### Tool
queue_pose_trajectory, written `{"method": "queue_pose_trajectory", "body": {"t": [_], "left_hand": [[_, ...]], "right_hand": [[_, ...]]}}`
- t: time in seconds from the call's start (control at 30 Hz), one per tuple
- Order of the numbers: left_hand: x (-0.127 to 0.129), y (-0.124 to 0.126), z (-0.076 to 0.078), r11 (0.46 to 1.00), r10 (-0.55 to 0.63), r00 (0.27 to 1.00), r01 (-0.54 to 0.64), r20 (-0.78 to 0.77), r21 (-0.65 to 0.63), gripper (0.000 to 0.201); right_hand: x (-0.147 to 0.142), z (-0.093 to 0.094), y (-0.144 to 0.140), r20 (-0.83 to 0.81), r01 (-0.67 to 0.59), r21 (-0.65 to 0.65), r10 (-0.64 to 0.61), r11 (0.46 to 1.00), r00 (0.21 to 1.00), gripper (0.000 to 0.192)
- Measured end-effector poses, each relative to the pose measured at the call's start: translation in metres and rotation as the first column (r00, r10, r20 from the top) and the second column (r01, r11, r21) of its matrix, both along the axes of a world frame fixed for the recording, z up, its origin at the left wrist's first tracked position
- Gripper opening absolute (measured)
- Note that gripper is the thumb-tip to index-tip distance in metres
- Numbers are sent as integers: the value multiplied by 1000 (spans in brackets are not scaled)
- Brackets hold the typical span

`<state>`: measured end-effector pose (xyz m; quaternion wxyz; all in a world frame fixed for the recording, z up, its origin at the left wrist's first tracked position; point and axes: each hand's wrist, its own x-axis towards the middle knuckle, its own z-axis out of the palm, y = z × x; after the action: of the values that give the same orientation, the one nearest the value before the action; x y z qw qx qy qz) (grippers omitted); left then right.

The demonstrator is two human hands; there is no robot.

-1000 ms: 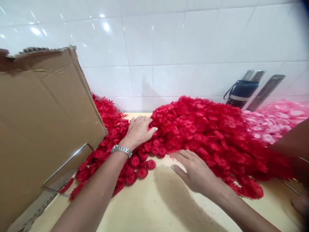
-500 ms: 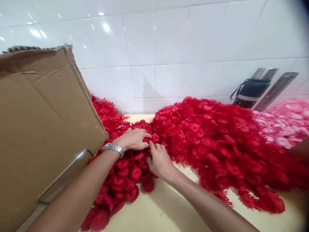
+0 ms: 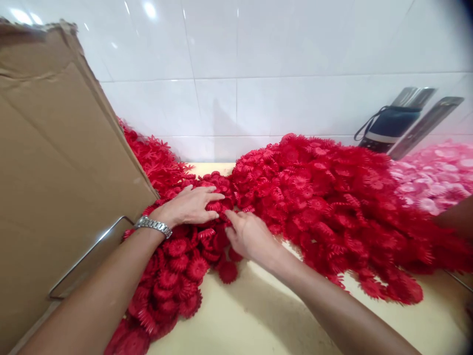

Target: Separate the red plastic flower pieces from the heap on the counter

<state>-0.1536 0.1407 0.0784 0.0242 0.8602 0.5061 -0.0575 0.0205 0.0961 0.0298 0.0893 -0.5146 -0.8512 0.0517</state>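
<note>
- Progress: red flowers lie loose in 2 heaps on the table (image 3: 229, 315), a small heap (image 3: 173, 281) on the left and a large heap (image 3: 314, 197) on the right. They meet just past the fingertips. Nothing packed in view; share done can't be told.
- Left hand (image 3: 192, 204): palm down on the small heap, fingers loosely spread, not gripping. Watch (image 3: 153, 225) on that wrist.
- Right hand (image 3: 251, 234): fingers bent at the small heap's right edge, near the left fingertips. Can't tell if it pinches a flower.
- Containers: cardboard box (image 3: 55, 148) at left, inside hidden, contents unknown. Bottle (image 3: 391, 125) behind the large heap, near the wall (image 3: 295, 44); contents not visible.
- Others: pink pile (image 3: 432, 180) far right, spiky red pieces (image 3: 155, 155) beside the box.
</note>
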Motion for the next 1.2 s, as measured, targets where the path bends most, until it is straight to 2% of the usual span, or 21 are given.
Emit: {"method": "queue_pose_trajectory", "body": {"t": [0.13, 0.27, 0.4, 0.57, 0.73, 1.0, 1.2], "left_hand": [[1, -6, 1, 1000, -5, 999, 5, 38, 13, 55], [3, -17, 4, 999, 2, 998, -5, 67, 50, 53], [-4, -30, 7, 989, 1, 990, -22, 140, 149, 47], [-18, -49, 11, 968, 11, 951, -88, 308, 237, 43], [-28, -72, 12, 936, 82, 897, -218, 433, 275, 39], [-28, -107, 3, 890, 52, 881, -254, 470, 378, 33], [-10, -133, -8, 841, -28, 906, -207, 421, 500, 27]], "right_hand": [[18, 8, 23, 163, 44, 127, -65, 991, 984, 22], [24, 2, 39, 251, 24, 135, -58, 991, 966, 26], [27, -6, 43, 294, 10, 158, -57, 987, 954, 23], [31, -9, 42, 311, -47, 183, -12, 982, 950, 21], [36, -11, 41, 308, -62, 202, -3, 977, 951, 26], [39, -14, 41, 282, -77, 213, 14, 974, 959, 23], [41, -14, 38, 204, -49, 239, -1, 970, 979, 24]]}}
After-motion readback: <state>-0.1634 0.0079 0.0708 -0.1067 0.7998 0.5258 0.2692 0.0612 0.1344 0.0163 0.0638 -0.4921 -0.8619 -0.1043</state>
